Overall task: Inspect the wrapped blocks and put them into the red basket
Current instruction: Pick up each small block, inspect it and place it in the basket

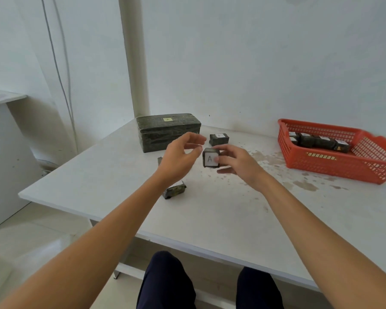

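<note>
Nearest to me are my knees in dark trousers, under the edge of the white, stained worktop (221, 210). My right hand (236, 161) is closed on a small dark wrapped block with a white label marked "A" (210, 158) and holds it above the worktop. My left hand (178, 157) is beside it with the fingers spread, holding nothing and not touching the block. Under my left wrist lies another small dark wrapped block (175, 190), partly hidden by my arm. Farther away, a third small labelled block (219, 138) sits near a large dark wrapped brick with a yellow label (168, 131). At the far right the red plastic basket (334, 161) already holds several blocks; its right end is blurred. Behind are a white wall and a white pipe (135, 56).
</note>
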